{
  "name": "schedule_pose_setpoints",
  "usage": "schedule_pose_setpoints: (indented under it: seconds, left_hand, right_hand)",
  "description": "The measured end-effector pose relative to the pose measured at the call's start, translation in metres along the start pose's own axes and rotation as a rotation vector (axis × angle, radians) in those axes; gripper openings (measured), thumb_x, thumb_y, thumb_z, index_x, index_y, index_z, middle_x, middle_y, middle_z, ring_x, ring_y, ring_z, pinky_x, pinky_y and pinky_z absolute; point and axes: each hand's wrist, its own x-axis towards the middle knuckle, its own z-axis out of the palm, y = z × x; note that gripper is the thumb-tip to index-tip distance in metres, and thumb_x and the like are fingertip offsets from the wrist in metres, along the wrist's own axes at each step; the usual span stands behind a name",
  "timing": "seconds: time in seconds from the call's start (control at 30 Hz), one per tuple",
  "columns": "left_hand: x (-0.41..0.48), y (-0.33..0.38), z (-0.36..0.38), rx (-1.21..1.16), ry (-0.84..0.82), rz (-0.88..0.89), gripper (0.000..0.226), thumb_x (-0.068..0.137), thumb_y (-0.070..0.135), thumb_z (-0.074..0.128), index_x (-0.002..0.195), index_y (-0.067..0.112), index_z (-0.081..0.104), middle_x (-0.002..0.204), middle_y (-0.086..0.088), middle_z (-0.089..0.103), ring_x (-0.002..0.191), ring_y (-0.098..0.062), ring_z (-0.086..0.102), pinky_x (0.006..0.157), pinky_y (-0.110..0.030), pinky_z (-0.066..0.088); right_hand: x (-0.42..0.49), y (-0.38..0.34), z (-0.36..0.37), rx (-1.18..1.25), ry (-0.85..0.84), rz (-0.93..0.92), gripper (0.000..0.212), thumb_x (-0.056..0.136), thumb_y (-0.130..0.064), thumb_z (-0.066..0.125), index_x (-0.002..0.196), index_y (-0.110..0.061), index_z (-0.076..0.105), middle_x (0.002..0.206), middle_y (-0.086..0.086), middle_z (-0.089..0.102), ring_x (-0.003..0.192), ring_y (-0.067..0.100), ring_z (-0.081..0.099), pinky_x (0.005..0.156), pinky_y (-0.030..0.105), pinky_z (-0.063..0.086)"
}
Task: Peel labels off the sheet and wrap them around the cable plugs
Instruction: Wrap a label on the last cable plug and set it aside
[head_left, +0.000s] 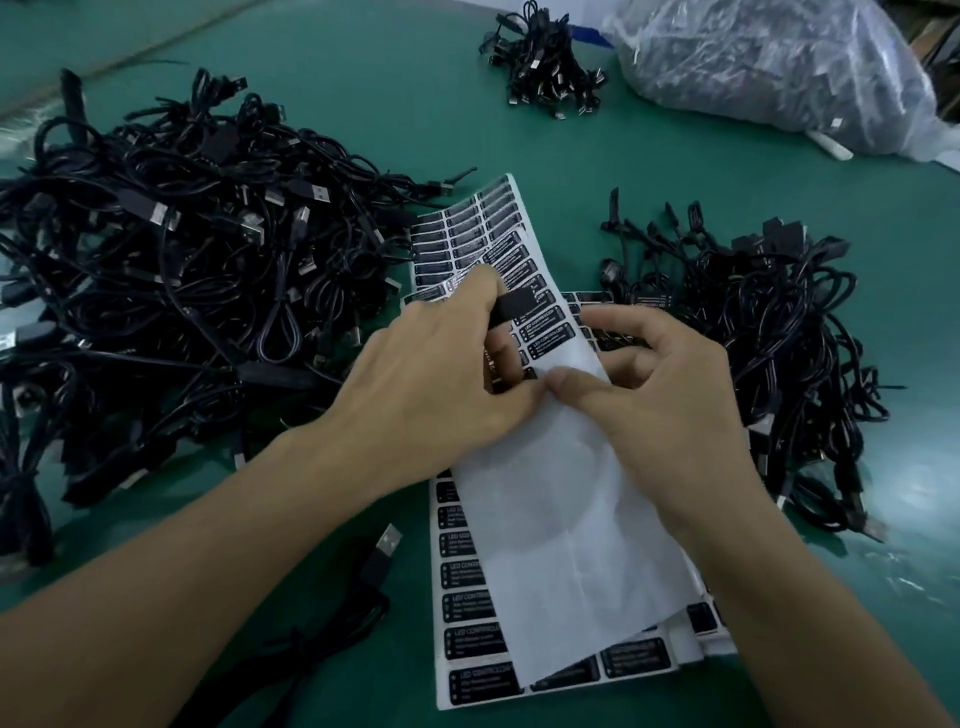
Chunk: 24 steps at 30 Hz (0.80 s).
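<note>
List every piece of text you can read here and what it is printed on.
"LED CONTROLLER": heading repeated across the held label sheet.
"LED CONTROLLER": same heading on the lower sheet, partly covered.
Small lines under each heading: too blurred to read.
Black plug in the left hand: no text visible.

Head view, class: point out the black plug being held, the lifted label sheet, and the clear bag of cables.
black plug (513, 306), head view, its exposed end
label sheet (571, 519), head view, its bare peeled lower part
clear bag (769, 67), head view, its bulging middle
</note>
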Motion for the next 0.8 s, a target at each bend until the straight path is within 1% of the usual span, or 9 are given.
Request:
schedule_pose_setpoints:
  seconds: [0.1,0.17,0.23,0.3,0.37,0.47,0.6,0.73,0.8]
  left_hand:
    - [0.0001,-0.0015,0.0002,-0.009,-0.012,-0.006,0.043,0.074,0.045,0.077,0.081,0.036,0.036,0.085,0.026,0.066,0.061,-0.005,0.064,0.060,-0.043,0.056]
    - [-0.0003,-0.0028,0.0001,-0.014,-0.010,-0.005,0.043,0.073,0.046,0.078,0.082,0.034,0.038,0.086,0.026,0.065,0.061,-0.006,0.064,0.059,-0.043,0.056]
    - [-0.0005,-0.0034,-0.0001,-0.031,-0.006,-0.002,0.043,0.072,0.048,0.077,0.082,0.033,0.038,0.085,0.024,0.065,0.061,-0.006,0.063,0.059,-0.044,0.055]
    - [-0.0001,-0.0030,-0.0003,-0.043,0.000,0.000,0.043,0.072,0.050,0.076,0.080,0.036,0.036,0.084,0.024,0.066,0.061,-0.006,0.064,0.059,-0.044,0.055]
    - [0.0002,-0.0016,0.0001,-0.046,0.011,-0.002,0.041,0.071,0.050,0.073,0.078,0.040,0.034,0.082,0.025,0.067,0.062,-0.006,0.065,0.060,-0.042,0.055]
    - [-0.0002,0.0008,0.0010,-0.057,0.025,0.004,0.038,0.072,0.044,0.070,0.075,0.042,0.032,0.080,0.027,0.069,0.064,-0.005,0.066,0.060,-0.040,0.055]
    - [-0.0008,0.0026,-0.0003,-0.091,0.015,0.004,0.039,0.074,0.039,0.072,0.076,0.034,0.033,0.082,0.030,0.069,0.068,-0.001,0.067,0.062,-0.040,0.056]
    - [-0.0003,0.0041,-0.0033,-0.104,-0.062,-0.004,0.041,0.073,0.044,0.074,0.074,0.043,0.033,0.086,0.029,0.070,0.072,-0.002,0.068,0.066,-0.040,0.057]
    - [-0.0004,0.0029,-0.0036,-0.123,-0.053,0.000,0.045,0.076,0.038,0.080,0.077,0.036,0.035,0.086,0.025,0.071,0.072,-0.002,0.069,0.062,-0.036,0.056]
  right_hand:
    - [0.0004,0.0008,-0.0030,-0.026,0.035,-0.020,0.027,0.083,-0.023,0.080,0.104,-0.032,0.065,0.074,-0.010,0.075,0.066,0.011,0.073,0.069,0.045,0.061]
    - [-0.0012,0.0006,-0.0027,-0.098,0.089,-0.081,0.014,0.087,-0.027,0.074,0.091,-0.033,0.063,0.074,-0.017,0.073,0.066,0.005,0.069,0.065,0.035,0.058]
    - [-0.0035,-0.0015,-0.0012,-0.185,0.120,-0.162,0.014,0.087,-0.030,0.073,0.083,-0.035,0.061,0.081,-0.016,0.070,0.077,0.003,0.065,0.069,0.023,0.050]
    - [-0.0035,-0.0038,-0.0014,-0.224,0.140,-0.188,0.016,0.085,-0.032,0.074,0.078,-0.036,0.061,0.087,-0.014,0.065,0.081,0.001,0.061,0.071,0.018,0.045]
    - [-0.0017,-0.0057,-0.0035,-0.125,0.116,-0.126,0.015,0.085,-0.029,0.075,0.079,-0.033,0.062,0.080,-0.012,0.069,0.073,0.004,0.064,0.068,0.024,0.050]
    - [0.0000,-0.0062,-0.0048,0.026,0.000,0.014,0.013,0.087,-0.018,0.072,0.091,-0.025,0.062,0.073,-0.004,0.074,0.068,0.021,0.071,0.067,0.042,0.059]
    - [0.0010,-0.0067,-0.0041,0.137,-0.125,0.131,0.017,0.087,-0.007,0.069,0.097,-0.018,0.060,0.076,0.003,0.076,0.062,0.020,0.069,0.060,0.039,0.056]
    - [0.0019,-0.0055,-0.0028,0.209,-0.143,0.175,0.019,0.085,-0.005,0.070,0.096,-0.017,0.061,0.077,0.008,0.076,0.061,0.021,0.068,0.061,0.039,0.056]
    - [0.0021,-0.0043,-0.0013,0.230,-0.144,0.187,0.019,0.086,-0.004,0.069,0.097,-0.017,0.060,0.075,0.009,0.075,0.061,0.022,0.067,0.060,0.039,0.055]
